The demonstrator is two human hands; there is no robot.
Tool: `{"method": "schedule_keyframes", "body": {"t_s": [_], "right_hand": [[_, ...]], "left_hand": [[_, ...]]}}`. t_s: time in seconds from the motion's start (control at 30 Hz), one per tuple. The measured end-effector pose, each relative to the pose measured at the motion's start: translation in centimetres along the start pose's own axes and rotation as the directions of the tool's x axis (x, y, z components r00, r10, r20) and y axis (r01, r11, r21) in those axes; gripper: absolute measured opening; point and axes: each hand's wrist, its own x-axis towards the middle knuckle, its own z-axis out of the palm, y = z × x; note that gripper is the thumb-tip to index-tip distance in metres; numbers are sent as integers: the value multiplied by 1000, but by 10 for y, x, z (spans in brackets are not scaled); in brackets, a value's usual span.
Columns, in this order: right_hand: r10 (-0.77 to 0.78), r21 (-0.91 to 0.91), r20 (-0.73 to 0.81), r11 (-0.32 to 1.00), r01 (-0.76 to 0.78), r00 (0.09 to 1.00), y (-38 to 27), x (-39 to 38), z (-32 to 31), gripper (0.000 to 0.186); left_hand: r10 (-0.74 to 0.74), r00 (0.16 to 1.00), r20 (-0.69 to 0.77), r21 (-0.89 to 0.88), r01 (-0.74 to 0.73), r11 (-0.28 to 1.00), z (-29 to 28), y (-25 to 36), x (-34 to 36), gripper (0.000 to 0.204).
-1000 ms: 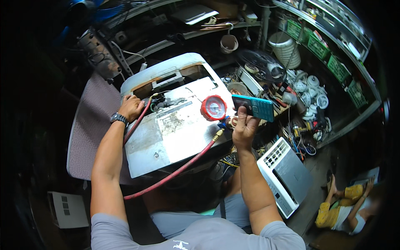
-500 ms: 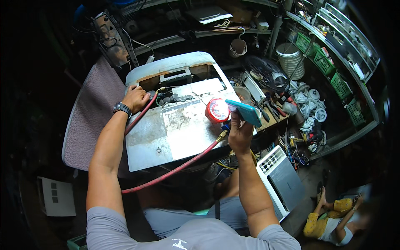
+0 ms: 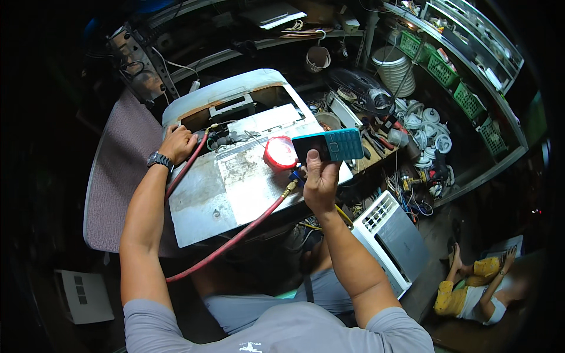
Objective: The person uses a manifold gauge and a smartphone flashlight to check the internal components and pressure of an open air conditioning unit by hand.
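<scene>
My right hand (image 3: 321, 182) grips a teal keypad mobile phone (image 3: 347, 145), thumb across its dark screen, keypad facing me. Just left of the phone, a red round pressure gauge (image 3: 280, 154) stands over the metal casing, its dial washed out by glare. From its brass fitting (image 3: 289, 188) a red hose (image 3: 241, 236) runs down to the left. My left hand (image 3: 178, 145) rests on the left part of the worn metal appliance casing (image 3: 197, 197), fingers spread and bent, beside the upper red hose section (image 3: 191, 162) joined near the pipes.
A white grille panel (image 3: 391, 235) leans at lower right. Hand tools (image 3: 376, 141), a black fan (image 3: 368, 94) and white plastic parts (image 3: 429, 129) lie to the right, below green baskets (image 3: 441, 69). Another person (image 3: 479, 288) sits at lower right. A pinkish board (image 3: 120, 176) stands left.
The phone has been turned so its keypad and screen face me, and my right hand has shifted slightly left. My left hand stays on the casing. The whole view has shifted a little.
</scene>
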Motion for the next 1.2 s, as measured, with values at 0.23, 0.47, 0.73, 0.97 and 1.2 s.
{"method": "schedule_keyframes", "body": {"t_s": [0.23, 0.47, 0.73, 0.97, 1.2], "right_hand": [[25, 156, -61, 988, -16, 998, 0, 6, 2, 33], [149, 272, -124, 956, -111, 981, 9, 5, -5, 36], [114, 251, -110, 964, -84, 987, 15, -2, 0, 35], [45, 184, -142, 983, -18, 989, 12, -2, 1, 38], [48, 194, -83, 981, -31, 995, 19, -3, -6, 35]], "left_hand": [[-10, 999, -34, -13, 10, 1000, 2, -3, 0, 49], [-20, 1000, -9, -13, 20, 1000, 0, 1, 1, 49], [18, 998, -56, 1, -18, 1000, 4, -10, -4, 49], [-19, 999, 30, -2, 19, 1000, -4, 3, -2, 46], [-49, 998, 28, -18, 49, 999, -5, 2, -5, 47]]}}
